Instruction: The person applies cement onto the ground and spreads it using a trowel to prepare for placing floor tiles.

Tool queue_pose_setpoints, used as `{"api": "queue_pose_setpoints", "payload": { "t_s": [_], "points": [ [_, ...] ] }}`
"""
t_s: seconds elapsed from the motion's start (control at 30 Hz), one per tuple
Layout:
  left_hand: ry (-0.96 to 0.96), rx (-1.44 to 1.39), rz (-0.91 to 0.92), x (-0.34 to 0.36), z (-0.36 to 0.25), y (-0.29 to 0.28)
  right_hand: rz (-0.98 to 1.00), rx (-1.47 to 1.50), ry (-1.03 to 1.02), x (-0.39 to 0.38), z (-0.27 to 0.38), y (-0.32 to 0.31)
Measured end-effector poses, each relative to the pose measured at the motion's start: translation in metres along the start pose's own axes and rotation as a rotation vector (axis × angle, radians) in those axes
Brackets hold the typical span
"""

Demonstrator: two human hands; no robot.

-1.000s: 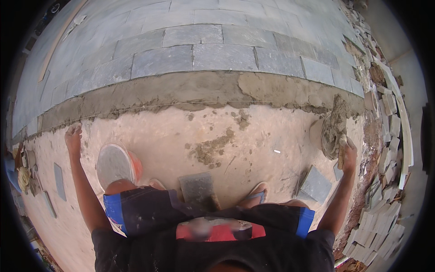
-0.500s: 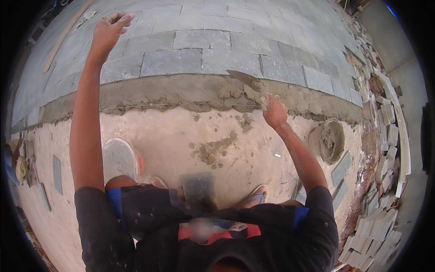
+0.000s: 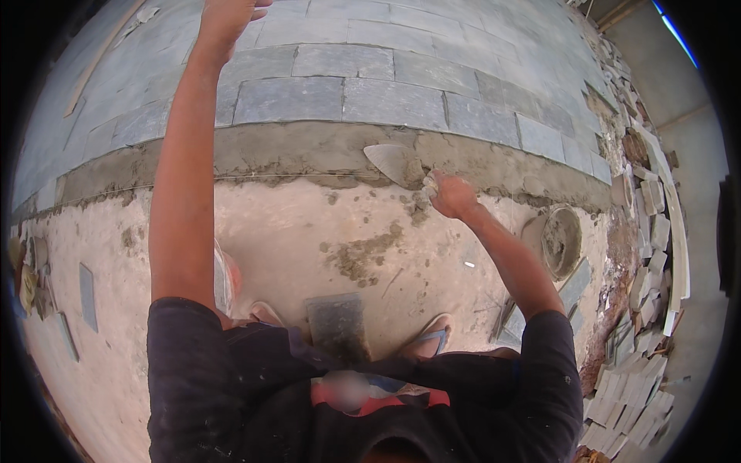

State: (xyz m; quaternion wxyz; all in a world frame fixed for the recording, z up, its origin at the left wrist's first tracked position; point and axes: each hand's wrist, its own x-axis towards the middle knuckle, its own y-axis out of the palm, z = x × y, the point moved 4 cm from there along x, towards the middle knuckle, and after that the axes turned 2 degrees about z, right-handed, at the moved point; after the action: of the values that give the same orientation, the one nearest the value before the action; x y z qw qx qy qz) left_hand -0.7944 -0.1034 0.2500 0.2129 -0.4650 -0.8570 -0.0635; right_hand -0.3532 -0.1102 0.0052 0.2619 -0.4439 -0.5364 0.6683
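Note:
My right hand (image 3: pixel 454 194) is closed around the handle of a trowel. The trowel blade (image 3: pixel 386 162) lies broad side up on a strip of wet grey mortar (image 3: pixel 270 150), pointing left and slightly away. Beyond the strip, rows of grey stone tiles (image 3: pixel 289 99) are laid in offset courses. A thin string (image 3: pixel 266 176) runs along the mortar's near edge. My left hand (image 3: pixel 225 19) is over the tiles at the top, partly cut off by the picture's edge. Its visible fingers are curled, and nothing shows in them.
A bucket with mortar inside (image 3: pixel 562 241) stands at right, near loose tiles (image 3: pixel 575 285). One dark tile (image 3: pixel 337 324) lies between my feet. Another bucket (image 3: pixel 225 282) is mostly hidden behind my left arm. Stacked stone pieces (image 3: pixel 629 401) line the right side. Mortar splatter (image 3: pixel 363 255) marks the ground.
My right hand has drawn the trowel left and slightly nearer, and its blade has turned to show its broad face. My left hand has moved farther away and to the right.

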Motion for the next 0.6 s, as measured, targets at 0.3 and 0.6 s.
{"api": "queue_pose_setpoints", "payload": {
  "t_s": [0.3, 0.6],
  "points": [
    [0.015, 0.165, 0.203, 0.0, 0.033, 0.01, -0.11, 0.203, 0.1, 0.037, -0.069, 0.021],
    [-0.018, 0.231, 0.261, -0.01, 0.036, 0.011, -0.102, 0.491, 0.133, -0.005, -0.087, 0.03]
  ]
}}
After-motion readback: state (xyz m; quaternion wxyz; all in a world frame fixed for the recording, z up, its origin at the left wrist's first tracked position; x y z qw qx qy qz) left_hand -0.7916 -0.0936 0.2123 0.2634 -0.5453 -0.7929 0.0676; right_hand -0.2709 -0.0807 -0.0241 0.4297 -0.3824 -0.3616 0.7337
